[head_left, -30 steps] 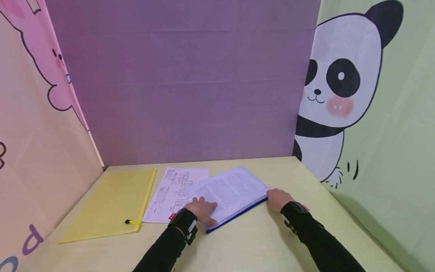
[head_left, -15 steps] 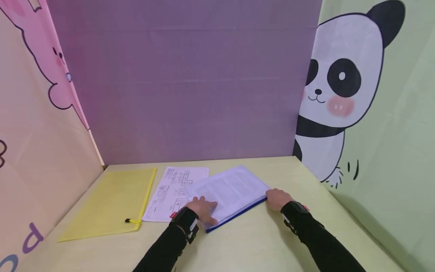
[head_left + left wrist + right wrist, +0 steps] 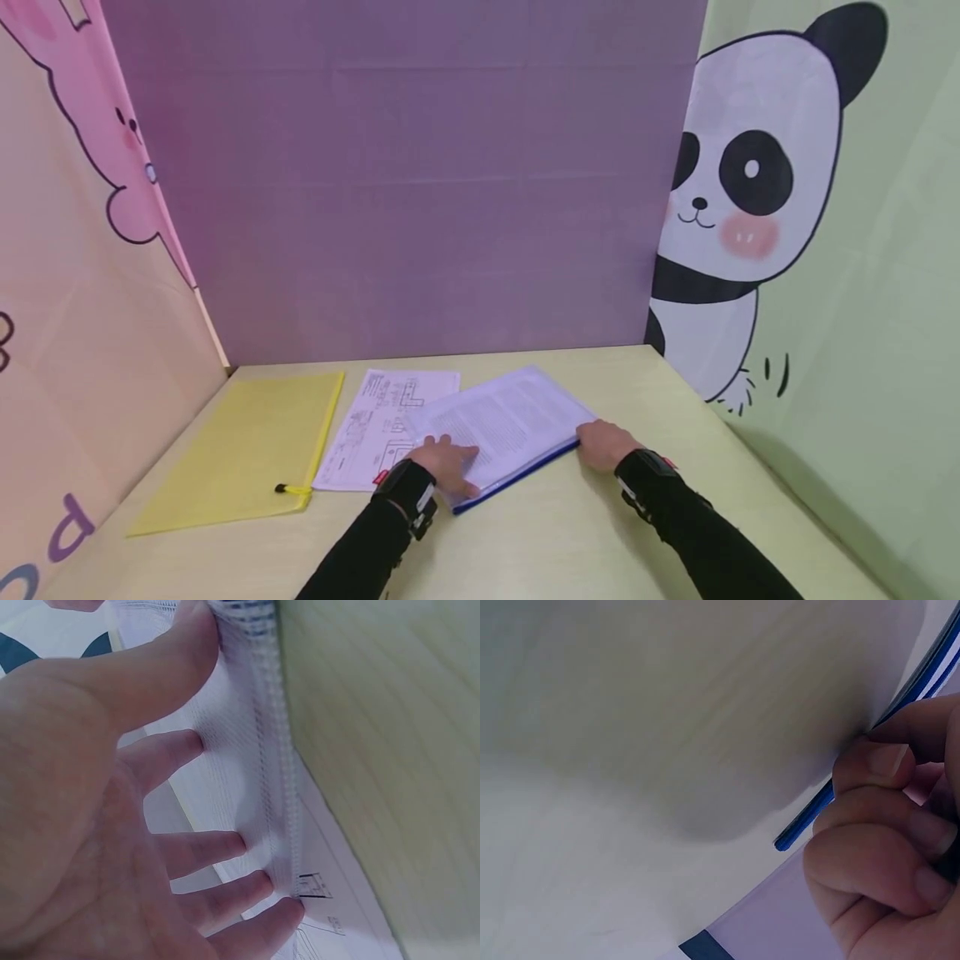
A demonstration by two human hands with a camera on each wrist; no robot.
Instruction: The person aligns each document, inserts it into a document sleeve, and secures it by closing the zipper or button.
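A translucent mesh document pouch (image 3: 502, 425) with a printed sheet showing through lies slanted on the table. Along its near edge runs a blue zipper strip (image 3: 517, 477). My left hand (image 3: 444, 463) rests on the pouch's near-left part, fingers spread; in the left wrist view its fingertips (image 3: 232, 844) touch the mesh. At the near-right corner my right hand (image 3: 603, 445) pinches the blue strip between thumb and curled fingers. The right wrist view shows the strip's blue end (image 3: 784, 844) sticking out past the fingers; any slider is hidden in the grip.
A white sheet with printed drawings (image 3: 367, 425) lies partly under the pouch's left side. Left of it is a yellow zip pouch (image 3: 240, 450) with a black-tipped pull (image 3: 283, 488). A purple panel (image 3: 450, 208) stands behind the table (image 3: 540, 550), with printed side walls.
My right hand has slid slightly left along the pouch's blue edge, away from the corner. My left hand and the pouch have stayed in place.
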